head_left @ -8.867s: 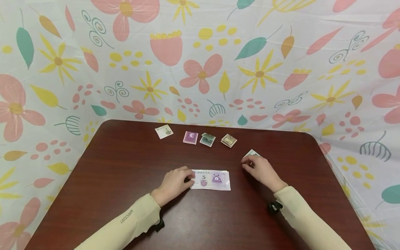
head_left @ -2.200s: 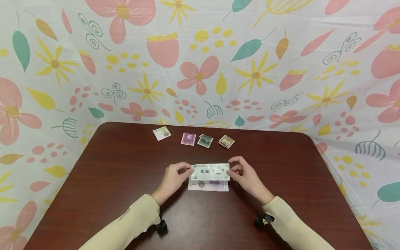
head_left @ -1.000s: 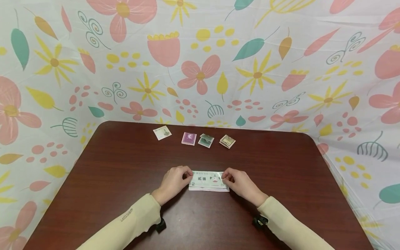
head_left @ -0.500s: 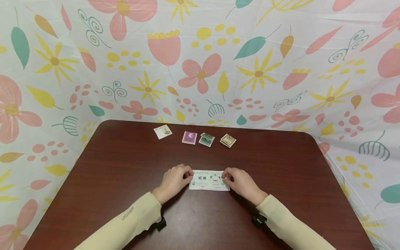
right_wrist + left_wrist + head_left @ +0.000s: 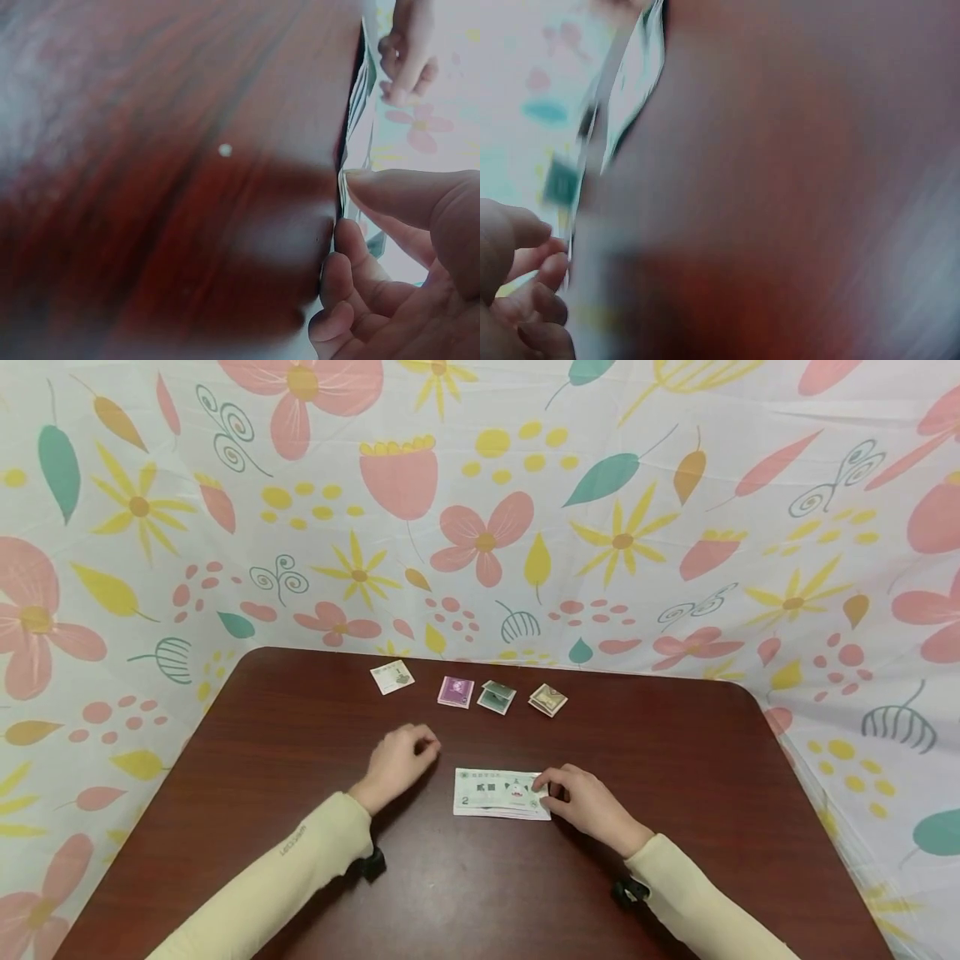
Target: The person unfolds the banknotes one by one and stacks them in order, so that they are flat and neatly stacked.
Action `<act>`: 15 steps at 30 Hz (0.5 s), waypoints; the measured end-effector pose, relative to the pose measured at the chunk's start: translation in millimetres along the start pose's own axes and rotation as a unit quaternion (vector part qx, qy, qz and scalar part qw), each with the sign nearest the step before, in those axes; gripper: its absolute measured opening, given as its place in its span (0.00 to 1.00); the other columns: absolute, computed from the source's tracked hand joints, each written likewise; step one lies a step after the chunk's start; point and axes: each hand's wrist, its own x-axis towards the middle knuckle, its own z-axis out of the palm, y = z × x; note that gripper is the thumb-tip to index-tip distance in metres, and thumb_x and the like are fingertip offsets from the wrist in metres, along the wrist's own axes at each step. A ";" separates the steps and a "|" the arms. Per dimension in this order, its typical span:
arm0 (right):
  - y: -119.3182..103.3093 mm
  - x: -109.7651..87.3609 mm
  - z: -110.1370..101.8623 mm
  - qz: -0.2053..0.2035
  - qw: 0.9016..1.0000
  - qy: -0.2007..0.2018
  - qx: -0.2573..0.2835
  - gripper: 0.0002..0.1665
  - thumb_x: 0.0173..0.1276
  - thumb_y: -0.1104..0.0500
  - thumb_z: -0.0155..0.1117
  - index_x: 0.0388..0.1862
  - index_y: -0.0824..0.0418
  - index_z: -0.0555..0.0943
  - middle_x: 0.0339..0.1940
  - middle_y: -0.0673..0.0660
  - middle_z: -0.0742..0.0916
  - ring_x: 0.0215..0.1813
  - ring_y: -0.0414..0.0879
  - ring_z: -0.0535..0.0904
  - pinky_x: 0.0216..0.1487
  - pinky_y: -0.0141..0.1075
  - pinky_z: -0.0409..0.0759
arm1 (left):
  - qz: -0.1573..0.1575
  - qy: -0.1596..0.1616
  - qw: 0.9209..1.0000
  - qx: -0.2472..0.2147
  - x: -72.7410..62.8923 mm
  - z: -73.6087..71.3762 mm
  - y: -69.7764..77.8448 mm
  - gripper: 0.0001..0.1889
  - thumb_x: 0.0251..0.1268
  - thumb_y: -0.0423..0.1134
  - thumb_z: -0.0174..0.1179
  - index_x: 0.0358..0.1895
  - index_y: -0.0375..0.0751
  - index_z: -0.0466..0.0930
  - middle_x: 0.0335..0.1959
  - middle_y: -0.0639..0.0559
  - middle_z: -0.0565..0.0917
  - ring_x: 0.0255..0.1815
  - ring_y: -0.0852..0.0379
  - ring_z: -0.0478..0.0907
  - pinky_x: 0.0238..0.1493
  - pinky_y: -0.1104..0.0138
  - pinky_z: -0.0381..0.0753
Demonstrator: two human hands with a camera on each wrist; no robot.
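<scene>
A small stack of play banknotes (image 5: 495, 803) lies on the table in front of me, a pale green one marked 2 with a cartoon figure on top. My right hand (image 5: 591, 806) is at the stack's right end, thumb and fingers curled at its edge. In the right wrist view the thumb (image 5: 420, 195) touches the notes' edge from the near side. Off the stack's upper left, my left hand (image 5: 399, 764) hovers with loosely curled fingers and holds nothing. The left wrist view is blurred, with the left hand's fingers (image 5: 544, 285) at its left edge.
Along the table's far side lie a note marked 1 (image 5: 392, 677), a folded purple note (image 5: 455, 692), a folded dark green note (image 5: 497, 697) and a folded brown note (image 5: 548, 700). A flowered cloth (image 5: 480, 460) hangs behind the brown table (image 5: 315, 727).
The green 2 note was laid onto the purple 5 notes and evened up with both hands. Since half a second ago, my left hand has left the stack, moving up and left; the right stays.
</scene>
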 end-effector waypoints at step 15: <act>-1.4 -1.6 -0.4 -0.013 1.000 0.005 -0.009 0.11 0.69 0.65 0.72 0.46 0.52 0.86 0.31 0.43 0.76 0.34 0.40 0.72 0.35 0.33 0.72 | -0.135 0.074 0.988 -0.017 71.0 -54.3 -72.9 0.15 0.76 0.44 0.62 0.56 0.40 0.82 0.46 0.42 0.86 0.41 0.42 0.82 0.42 0.49 0.78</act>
